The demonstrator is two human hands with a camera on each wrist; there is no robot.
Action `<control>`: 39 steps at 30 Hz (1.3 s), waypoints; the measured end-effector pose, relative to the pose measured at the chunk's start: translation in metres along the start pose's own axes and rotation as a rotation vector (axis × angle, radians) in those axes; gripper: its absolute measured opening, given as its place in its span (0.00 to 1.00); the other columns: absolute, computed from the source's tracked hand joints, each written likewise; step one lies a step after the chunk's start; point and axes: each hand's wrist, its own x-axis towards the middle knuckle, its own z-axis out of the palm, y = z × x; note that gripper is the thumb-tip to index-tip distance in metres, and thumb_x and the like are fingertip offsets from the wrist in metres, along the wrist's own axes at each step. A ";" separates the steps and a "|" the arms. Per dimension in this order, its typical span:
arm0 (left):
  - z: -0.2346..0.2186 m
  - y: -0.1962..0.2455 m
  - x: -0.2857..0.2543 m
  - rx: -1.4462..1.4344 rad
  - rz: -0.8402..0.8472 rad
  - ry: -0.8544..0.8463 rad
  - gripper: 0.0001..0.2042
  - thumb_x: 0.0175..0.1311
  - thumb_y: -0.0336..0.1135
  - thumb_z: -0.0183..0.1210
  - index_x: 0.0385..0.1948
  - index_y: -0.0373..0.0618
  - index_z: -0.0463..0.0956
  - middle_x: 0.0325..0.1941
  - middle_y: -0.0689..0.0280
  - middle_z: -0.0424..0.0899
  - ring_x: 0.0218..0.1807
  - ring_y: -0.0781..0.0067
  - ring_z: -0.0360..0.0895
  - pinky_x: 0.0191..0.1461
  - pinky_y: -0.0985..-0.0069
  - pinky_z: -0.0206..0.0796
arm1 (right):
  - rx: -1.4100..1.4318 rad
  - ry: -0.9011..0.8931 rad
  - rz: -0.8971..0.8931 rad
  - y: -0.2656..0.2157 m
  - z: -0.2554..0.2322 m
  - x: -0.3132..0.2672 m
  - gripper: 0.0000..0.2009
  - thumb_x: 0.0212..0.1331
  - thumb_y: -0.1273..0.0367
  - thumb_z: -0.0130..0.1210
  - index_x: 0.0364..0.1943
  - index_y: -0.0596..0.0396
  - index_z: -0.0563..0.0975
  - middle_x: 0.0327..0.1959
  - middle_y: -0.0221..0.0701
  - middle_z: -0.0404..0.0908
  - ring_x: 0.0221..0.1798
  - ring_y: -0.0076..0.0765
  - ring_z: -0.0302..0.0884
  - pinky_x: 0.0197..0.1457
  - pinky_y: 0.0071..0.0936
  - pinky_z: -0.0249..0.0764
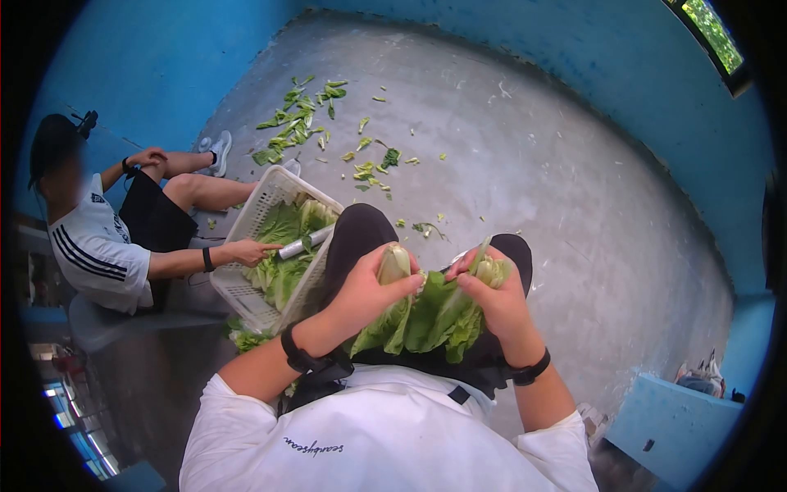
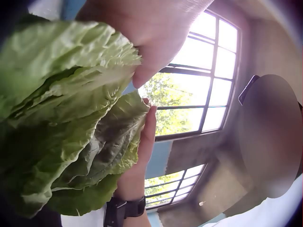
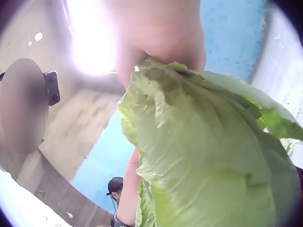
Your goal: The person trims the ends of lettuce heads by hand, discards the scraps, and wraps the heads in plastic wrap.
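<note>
Over the lap, my left hand (image 1: 373, 287) grips a head of lettuce (image 1: 385, 324) near its pale base, the leaves hanging down. My right hand (image 1: 496, 299) holds a second bunch of lettuce leaves (image 1: 459, 324) by pale stalks, its thumb and fingers closed round them. The two hands are side by side, and their leaves overlap between them in the head view. Broad green leaves (image 2: 57, 118) fill much of the left wrist view below that hand. Large wrinkled leaves (image 3: 203, 146) hang from the right hand in the right wrist view, hiding its fingertips.
A white plastic basket (image 1: 239, 225) of lettuce stands left of my knees. Another person (image 1: 102, 246) sits beyond it, one hand over the basket with a long pale object (image 1: 305, 243). Leaf scraps (image 1: 299, 119) lie scattered on the grey floor. A blue box (image 1: 664, 426) is at right.
</note>
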 end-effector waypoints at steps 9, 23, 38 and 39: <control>0.014 0.002 -0.005 0.172 0.069 -0.046 0.13 0.56 0.27 0.73 0.42 0.40 0.80 0.38 0.70 0.83 0.41 0.85 0.76 0.44 0.81 0.71 | -0.161 0.139 -0.005 -0.002 0.021 0.002 0.12 0.60 0.73 0.67 0.46 0.58 0.78 0.35 0.23 0.83 0.38 0.15 0.78 0.44 0.18 0.75; 0.025 0.004 -0.009 0.338 0.161 0.017 0.10 0.57 0.30 0.73 0.34 0.38 0.81 0.29 0.70 0.81 0.32 0.86 0.73 0.37 0.80 0.69 | 0.095 0.226 0.055 0.011 0.019 -0.005 0.13 0.63 0.73 0.62 0.51 0.62 0.78 0.47 0.33 0.84 0.48 0.24 0.81 0.54 0.25 0.77; 0.027 -0.025 -0.029 0.373 0.294 -0.033 0.15 0.56 0.36 0.74 0.36 0.39 0.78 0.36 0.60 0.80 0.37 0.61 0.77 0.43 0.68 0.70 | -0.047 0.261 -0.077 0.029 0.039 -0.023 0.08 0.62 0.77 0.60 0.41 0.56 0.72 0.49 0.40 0.83 0.51 0.30 0.80 0.57 0.31 0.75; 0.026 -0.024 -0.029 0.361 0.297 0.004 0.15 0.56 0.37 0.74 0.36 0.40 0.78 0.35 0.61 0.80 0.37 0.62 0.77 0.43 0.68 0.69 | -0.041 0.253 -0.076 0.028 0.041 -0.023 0.08 0.63 0.77 0.59 0.41 0.56 0.71 0.48 0.41 0.84 0.50 0.31 0.81 0.56 0.31 0.76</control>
